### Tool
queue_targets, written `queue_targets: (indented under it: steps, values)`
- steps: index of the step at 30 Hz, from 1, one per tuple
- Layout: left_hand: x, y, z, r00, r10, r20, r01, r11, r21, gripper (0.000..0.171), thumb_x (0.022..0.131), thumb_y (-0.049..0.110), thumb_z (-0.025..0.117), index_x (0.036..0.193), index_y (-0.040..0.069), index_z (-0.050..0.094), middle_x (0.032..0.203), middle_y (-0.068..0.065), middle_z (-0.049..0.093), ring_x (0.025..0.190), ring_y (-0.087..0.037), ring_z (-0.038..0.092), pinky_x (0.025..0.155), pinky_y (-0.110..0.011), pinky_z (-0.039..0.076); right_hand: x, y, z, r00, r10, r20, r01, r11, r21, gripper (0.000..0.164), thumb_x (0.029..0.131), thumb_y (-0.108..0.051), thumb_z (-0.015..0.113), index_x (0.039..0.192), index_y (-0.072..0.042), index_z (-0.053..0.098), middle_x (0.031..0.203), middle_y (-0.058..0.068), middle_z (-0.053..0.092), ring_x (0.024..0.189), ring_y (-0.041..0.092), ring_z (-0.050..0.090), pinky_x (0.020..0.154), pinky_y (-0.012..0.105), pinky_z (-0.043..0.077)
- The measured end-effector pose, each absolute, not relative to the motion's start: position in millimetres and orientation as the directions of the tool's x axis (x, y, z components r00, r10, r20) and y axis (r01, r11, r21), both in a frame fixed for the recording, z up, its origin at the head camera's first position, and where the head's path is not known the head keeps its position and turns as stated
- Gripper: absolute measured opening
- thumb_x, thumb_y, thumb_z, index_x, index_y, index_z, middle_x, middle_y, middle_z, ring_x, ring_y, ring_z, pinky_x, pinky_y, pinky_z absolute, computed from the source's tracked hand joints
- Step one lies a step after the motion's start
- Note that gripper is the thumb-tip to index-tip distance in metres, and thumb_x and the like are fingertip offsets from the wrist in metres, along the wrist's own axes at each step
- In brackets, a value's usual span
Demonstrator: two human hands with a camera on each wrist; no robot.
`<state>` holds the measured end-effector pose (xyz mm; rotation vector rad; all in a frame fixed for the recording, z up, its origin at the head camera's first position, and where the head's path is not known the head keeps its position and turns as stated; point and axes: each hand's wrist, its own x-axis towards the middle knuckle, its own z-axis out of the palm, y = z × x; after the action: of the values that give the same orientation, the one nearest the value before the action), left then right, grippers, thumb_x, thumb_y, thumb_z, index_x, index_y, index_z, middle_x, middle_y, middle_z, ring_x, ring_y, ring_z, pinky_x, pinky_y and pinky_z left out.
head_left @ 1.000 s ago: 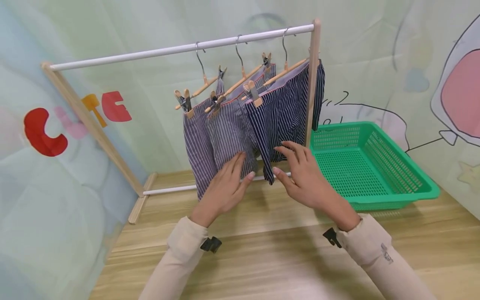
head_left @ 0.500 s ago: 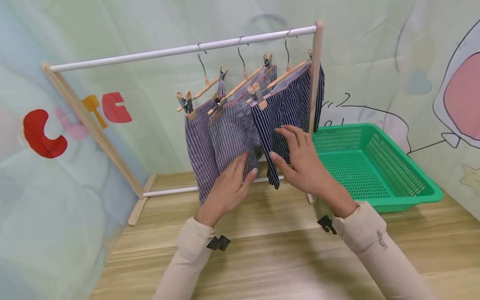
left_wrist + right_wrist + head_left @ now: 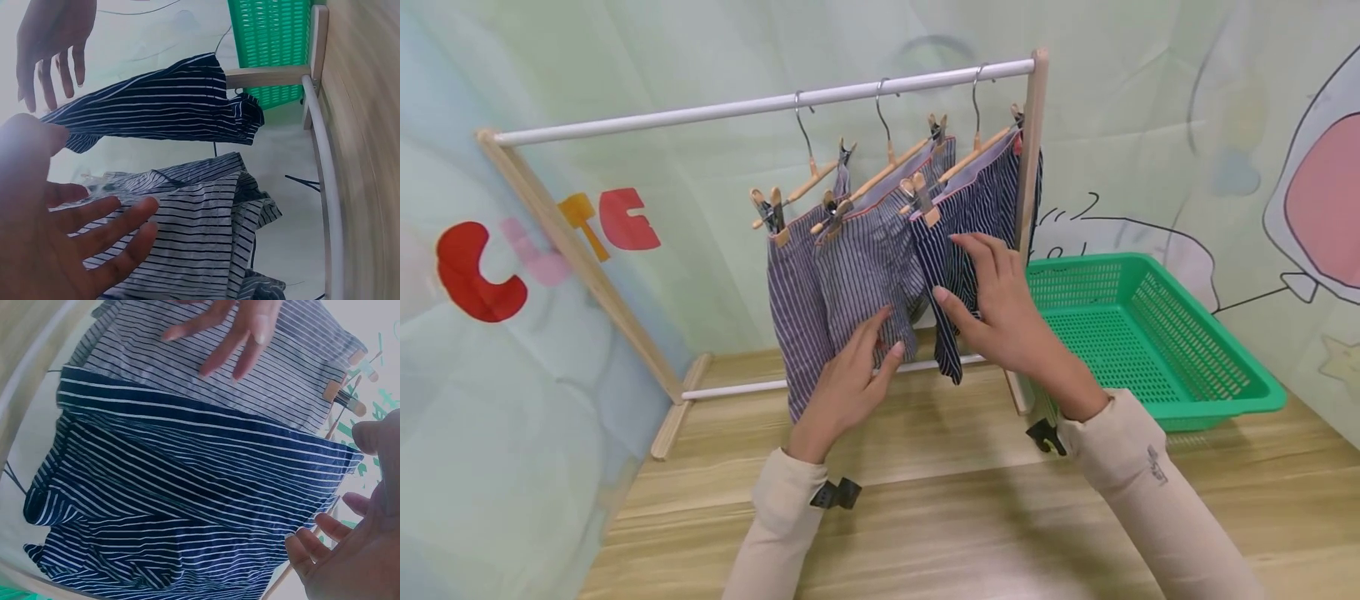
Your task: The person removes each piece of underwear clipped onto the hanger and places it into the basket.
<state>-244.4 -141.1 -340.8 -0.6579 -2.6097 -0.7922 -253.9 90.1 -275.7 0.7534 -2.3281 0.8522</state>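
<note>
Three pairs of striped shorts hang from clip hangers on a small rack. The grey pair (image 3: 861,267) is in the middle, a purplish-grey pair (image 3: 793,308) to its left and a navy pair (image 3: 985,196) to its right. My left hand (image 3: 846,387) is at the lower front of the grey pair, fingers extended; whether it touches the cloth I cannot tell. With thumb and fingers spread apart, my right hand (image 3: 1003,308) is at the front of the navy pair. In the right wrist view the navy cloth (image 3: 206,487) lies just beyond its fingertips.
The rack's white top rail (image 3: 700,112) carries the hangers, with wooden posts (image 3: 587,267) at both ends. A green plastic basket (image 3: 1210,408) stands right of the rack on the wood-grain table (image 3: 925,517). A printed curtain (image 3: 715,50) hangs behind.
My right hand has moved up along the front of the navy shorts. My left hand stays at the grey shorts with little movement. The head view has shifted slightly.
</note>
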Motion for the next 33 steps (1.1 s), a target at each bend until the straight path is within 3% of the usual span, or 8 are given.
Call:
queue_targets:
  steps: [7, 15, 22, 33]
  values:
    - [-242, -141, -344, -0.814, 0.334, 0.474, 0.542, 0.729, 0.417, 0.058, 0.107, 0.039, 0.043, 0.156, 0.013, 0.029, 0.136, -0.011, 0.055, 0.092, -0.018, 0.066, 0.074, -0.040, 0.055, -259, 85, -262, -0.677, -0.279, 0.681, -0.663, 0.632, -0.401, 0.069, 0.099, -0.031, 0.058, 0.155, -0.008, 0.022, 0.152, 0.022, 0.028, 0.132, 0.040, 0.028, 0.109, 0.057, 0.028]
    - [-243, -141, -345, -0.806, 0.344, 0.482, 0.559, 0.710, 0.428, 0.056, 0.107, 0.037, 0.043, 0.155, 0.012, 0.032, 0.133, -0.010, 0.057, 0.094, -0.018, 0.065, 0.072, -0.037, 0.055, -263, 79, -244, -0.662, -0.242, 0.709, -0.663, 0.631, -0.403, 0.075, 0.096, -0.033, 0.061, 0.155, -0.007, 0.022, 0.149, 0.024, 0.029, 0.135, 0.041, 0.027, 0.111, 0.058, 0.026]
    - [-241, -141, -345, -0.811, 0.356, 0.464, 0.560, 0.700, 0.443, 0.056, 0.107, 0.035, 0.044, 0.155, 0.011, 0.031, 0.135, -0.010, 0.056, 0.078, -0.013, 0.063, 0.068, -0.034, 0.053, -269, 73, -230, -0.737, -0.194, 0.647, -0.595, 0.639, -0.487, 0.082, 0.095, -0.039, 0.064, 0.158, -0.014, 0.018, 0.147, 0.022, 0.028, 0.134, 0.040, 0.028, 0.108, 0.060, 0.033]
    - [-238, -143, -341, -0.800, 0.359, 0.480, 0.574, 0.691, 0.439, 0.055, 0.106, 0.036, 0.045, 0.154, 0.011, 0.033, 0.143, -0.008, 0.052, 0.101, -0.017, 0.065, 0.071, -0.034, 0.055, -274, 66, -218, -0.798, -0.158, 0.581, -0.531, 0.640, -0.555, 0.081, 0.092, -0.040, 0.066, 0.157, -0.016, 0.023, 0.137, 0.022, 0.030, 0.129, 0.037, 0.030, 0.102, 0.055, 0.037]
